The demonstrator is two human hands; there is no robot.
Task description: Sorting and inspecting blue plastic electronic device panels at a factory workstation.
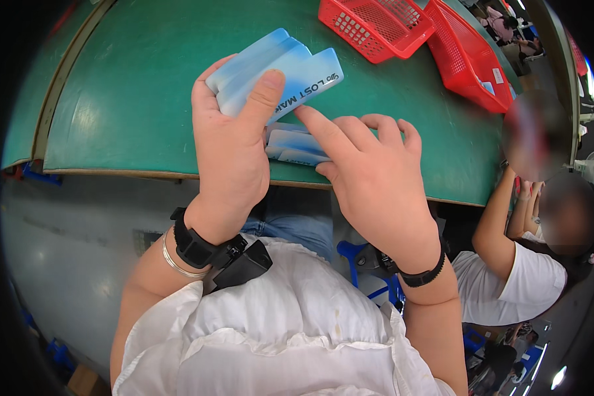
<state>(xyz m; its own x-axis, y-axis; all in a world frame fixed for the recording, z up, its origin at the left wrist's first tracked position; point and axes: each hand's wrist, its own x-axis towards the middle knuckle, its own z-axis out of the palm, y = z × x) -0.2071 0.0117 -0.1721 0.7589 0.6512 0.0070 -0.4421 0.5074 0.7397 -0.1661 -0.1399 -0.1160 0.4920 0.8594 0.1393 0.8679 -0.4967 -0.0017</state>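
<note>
My left hand [234, 142] is closed around a fanned stack of glossy blue-and-white flat cases [307, 69], thumb pressed on the top one. Dark print runs along that top piece. The tip of my right index finger meets the stack's lower edge. Fingers apart and loosely bent, my right hand [383, 171] has nothing plainly in its grip. Just under the stack, more blue-and-white flat pieces [294, 143] lie overlapping on the green table [132, 99], close to its front edge. My right thumb is beside them; whether it touches them cannot be made out.
Two red perforated plastic baskets [376, 30] stand at the far right of the table, one holding a few pale blue pieces. A person in a white shirt [515, 287] sits close on my right. A blue stool [353, 254] is below the table.
</note>
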